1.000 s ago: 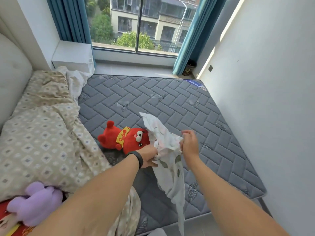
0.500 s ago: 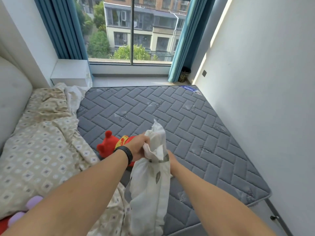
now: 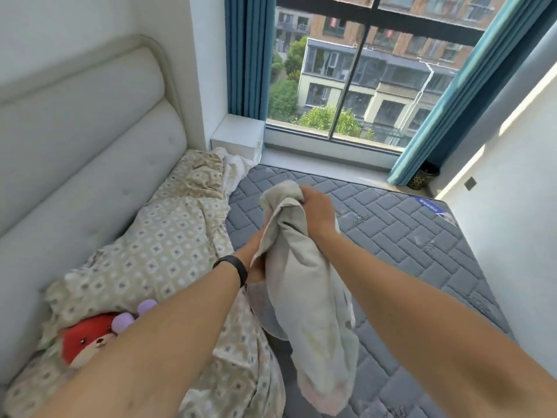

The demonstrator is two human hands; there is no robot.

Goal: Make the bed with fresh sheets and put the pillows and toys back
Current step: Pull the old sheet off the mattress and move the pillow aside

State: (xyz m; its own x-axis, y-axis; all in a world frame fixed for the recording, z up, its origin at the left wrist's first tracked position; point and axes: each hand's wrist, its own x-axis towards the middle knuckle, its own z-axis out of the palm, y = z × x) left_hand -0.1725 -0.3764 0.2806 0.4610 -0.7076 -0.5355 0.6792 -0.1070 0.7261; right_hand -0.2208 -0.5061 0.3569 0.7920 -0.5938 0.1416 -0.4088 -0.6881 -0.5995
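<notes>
While both arms reach out over the bed, the right hand (image 3: 318,211) grips the top of a bunched pale sheet (image 3: 304,291), its fingers curled round the gathered cloth. Lower and to the left, the left hand (image 3: 254,257) is tucked into a fold of the same sheet; the cloth hides most of it, so whether its fingers are spread or pinching cannot be told. A black wristband (image 3: 233,268) sits on the left wrist. From the right hand the sheet hangs down in a long loose bundle above the grey quilted mattress (image 3: 407,236), which lies bare on the right side of the bed. To the left, a crumpled beige duvet (image 3: 168,245) with a small diamond print is heaped against the padded white headboard (image 3: 75,140). At its near end a red plush toy (image 3: 86,342) and a purple plush toy (image 3: 134,315) lie touching each other, partly behind the left forearm. Beyond the far edge of the mattress are a large window (image 3: 355,82) with teal curtains (image 3: 247,55) and a white wall (image 3: 512,182) on the right.
</notes>
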